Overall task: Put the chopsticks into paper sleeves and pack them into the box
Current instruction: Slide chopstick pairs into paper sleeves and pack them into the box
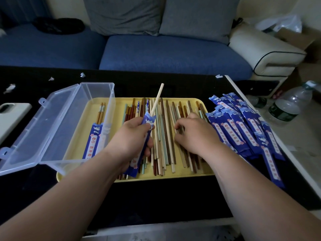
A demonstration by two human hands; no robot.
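One pale chopstick [157, 100] stands in the sleeve [147, 120] my left hand [132, 136] grips at frame centre; my right hand [194, 133] pinches at loose chopsticks [165, 136] on the tray [173, 176]. Picking a mismatched colour would spoil the pair meant for the box [100, 91], left.

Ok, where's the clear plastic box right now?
Head view, left side: the clear plastic box lies open, its right end over the yellow tray, left of the left hand.
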